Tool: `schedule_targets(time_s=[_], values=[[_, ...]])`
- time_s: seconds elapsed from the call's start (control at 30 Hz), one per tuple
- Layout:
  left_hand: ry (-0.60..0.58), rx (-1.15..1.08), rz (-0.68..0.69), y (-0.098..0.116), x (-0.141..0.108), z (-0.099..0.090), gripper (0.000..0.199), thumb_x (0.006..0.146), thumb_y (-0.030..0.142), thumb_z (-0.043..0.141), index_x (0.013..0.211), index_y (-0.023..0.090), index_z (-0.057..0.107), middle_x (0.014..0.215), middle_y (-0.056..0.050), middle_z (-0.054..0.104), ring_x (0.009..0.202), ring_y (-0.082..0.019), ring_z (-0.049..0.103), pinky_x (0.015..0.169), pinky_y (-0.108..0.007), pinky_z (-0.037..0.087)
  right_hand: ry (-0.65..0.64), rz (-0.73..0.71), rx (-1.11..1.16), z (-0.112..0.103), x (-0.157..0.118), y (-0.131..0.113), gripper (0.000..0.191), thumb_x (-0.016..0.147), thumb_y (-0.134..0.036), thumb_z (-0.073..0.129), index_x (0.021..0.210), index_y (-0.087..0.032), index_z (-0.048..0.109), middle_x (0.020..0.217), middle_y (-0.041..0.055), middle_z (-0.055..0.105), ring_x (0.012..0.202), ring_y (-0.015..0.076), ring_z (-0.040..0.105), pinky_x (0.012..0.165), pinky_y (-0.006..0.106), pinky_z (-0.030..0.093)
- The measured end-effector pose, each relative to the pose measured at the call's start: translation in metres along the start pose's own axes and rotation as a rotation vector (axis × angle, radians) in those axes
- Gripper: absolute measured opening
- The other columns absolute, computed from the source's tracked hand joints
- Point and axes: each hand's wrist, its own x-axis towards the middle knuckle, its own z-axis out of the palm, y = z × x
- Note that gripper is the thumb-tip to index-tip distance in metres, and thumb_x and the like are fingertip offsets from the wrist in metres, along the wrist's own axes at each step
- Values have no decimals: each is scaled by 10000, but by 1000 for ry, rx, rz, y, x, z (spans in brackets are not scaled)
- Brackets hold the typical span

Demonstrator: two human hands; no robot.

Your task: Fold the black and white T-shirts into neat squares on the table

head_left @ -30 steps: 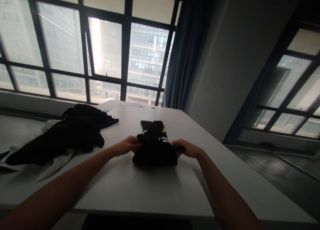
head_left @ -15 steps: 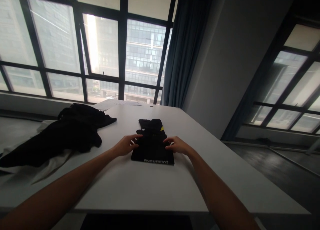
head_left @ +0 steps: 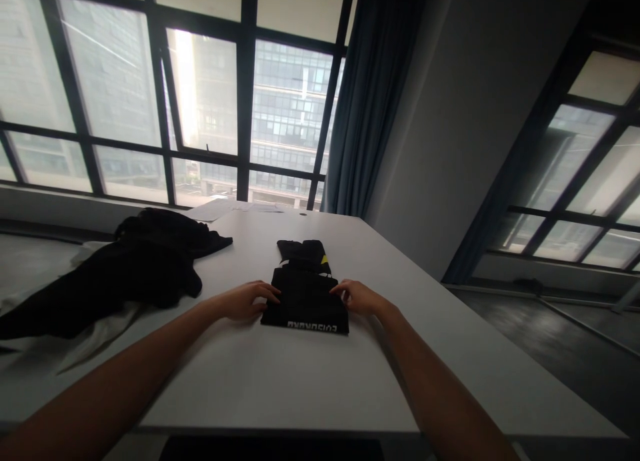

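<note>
A black garment [head_left: 306, 301] lies folded on the white table in front of me, with pale lettering along its near edge. Its folded near part lies flat over a longer far part, which bears a yellow patch [head_left: 325, 259] on the right. My left hand [head_left: 245, 299] rests at the left edge, fingers stretched onto the cloth and the thumb apart from them. At the opposite edge, my right hand [head_left: 363, 297] touches the upper right corner of the fold with bent fingers, somewhat apart. Whether either thumb reaches under the cloth is hidden.
To the left lies a loose heap of black clothing [head_left: 145, 267], with white cloth [head_left: 107, 327] under it. Papers [head_left: 215, 209] lie at the far end of the white table [head_left: 280, 387]. Windows and a blue curtain [head_left: 367, 107] stand behind; a pillar rises at the right.
The folded part of the garment now lies flatter, with a straight upper edge where it was bunched. My hands have spread slightly outward to its sides; the left has moved left.
</note>
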Motion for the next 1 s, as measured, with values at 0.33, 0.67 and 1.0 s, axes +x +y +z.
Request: schedule_targets(time_s=[0.33,0.67,1.0], values=[[209,164,123,8,11,9,243,866,147,559,964,272,742,1281,-13,682,1295,-255,506,1174,-507,246,94,-146,71,4,1,-2,352,760,-130,661,1087,-197,771,1149,101,641,1054,234,623,1003,358,476],[36,-67,89,19,-3,-4,299,852,229,608,1134,252,704,1193,-30,719,1073,-215,654,957,-332,483,-109,-160,26,-7,-10,-3,561,655,-142,747,1209,-224,719,1339,102,582,1212,276,567,1068,367,433],[114,-148,101,27,-3,-9,229,880,234,516,964,180,722,866,-40,741,792,-184,658,772,-299,505,-4,-315,334,-13,-13,-14,233,798,-279,627,932,-148,765,1001,84,730,951,242,661,929,408,511]])
